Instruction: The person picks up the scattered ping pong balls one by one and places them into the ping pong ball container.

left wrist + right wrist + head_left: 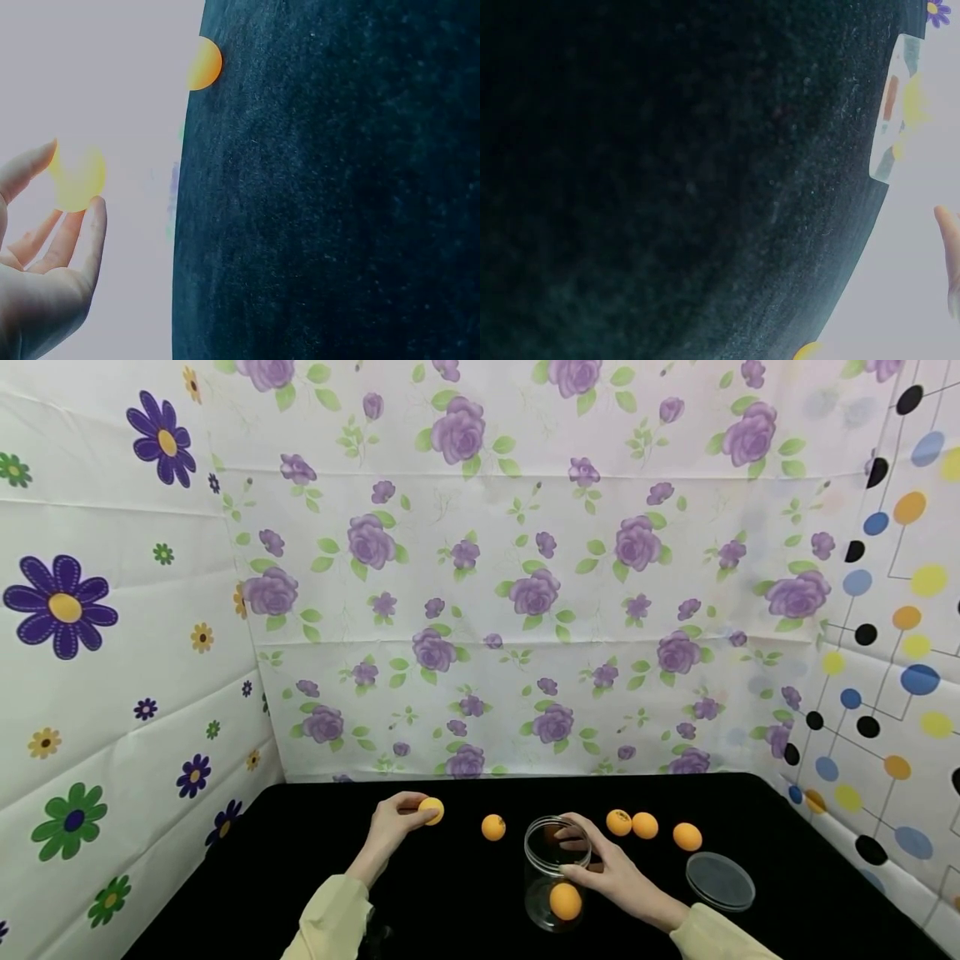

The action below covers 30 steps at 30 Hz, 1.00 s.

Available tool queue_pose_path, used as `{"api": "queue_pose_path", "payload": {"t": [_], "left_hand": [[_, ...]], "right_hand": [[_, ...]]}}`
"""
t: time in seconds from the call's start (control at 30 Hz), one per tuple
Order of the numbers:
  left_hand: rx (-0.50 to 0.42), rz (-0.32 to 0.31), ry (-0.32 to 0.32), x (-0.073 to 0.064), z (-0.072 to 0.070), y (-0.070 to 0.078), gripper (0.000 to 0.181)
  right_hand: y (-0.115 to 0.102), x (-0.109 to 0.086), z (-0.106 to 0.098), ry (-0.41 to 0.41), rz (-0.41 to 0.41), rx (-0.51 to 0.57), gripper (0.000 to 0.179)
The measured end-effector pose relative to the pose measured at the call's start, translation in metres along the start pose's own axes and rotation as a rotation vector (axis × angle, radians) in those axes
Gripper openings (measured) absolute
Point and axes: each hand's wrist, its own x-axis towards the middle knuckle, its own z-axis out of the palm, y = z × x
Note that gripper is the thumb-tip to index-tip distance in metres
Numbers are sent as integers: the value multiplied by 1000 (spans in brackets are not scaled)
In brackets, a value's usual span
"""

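Your left hand (396, 818) pinches one orange ball (431, 811) between thumb and fingertips, above the table's far left portion. Your right hand (615, 874) grasps a clear jar (536, 883) on its right side, thumb at the front, fingers behind. The jar stands upright, its mouth uncovered, with one ball (566, 902) at the bottom. A faint orange patch shows near its rim; you cannot tell from here whether it lies inside or behind.

One loose ball (493, 827) rests between your left hand and the jar. Three balls (645, 826) lie right of the jar, two side by side and one apart. Clear count: six balls, one jar, one lid (720, 881), the last lying flat near your right forearm.

The table (442, 893) is black. Three patterned sheets enclose it: flowers left (157, 635), purple roses behind (495, 585), coloured dots right (885, 635).
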Motion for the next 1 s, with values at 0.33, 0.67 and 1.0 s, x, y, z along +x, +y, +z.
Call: {"api": "queue_pose_path", "payload": {"t": [0.33,0.67,1.0], "left_hand": [[77,53,18,0,3,0,35],[107,77,9,2,5,3,34],[149,116,7,2,11,11,35]], "right_hand": [[1,0,1,-11,0,0,57],[2,0,0,-17,6,20,55],[33,4,-2,17,-3,-6,56]]}}
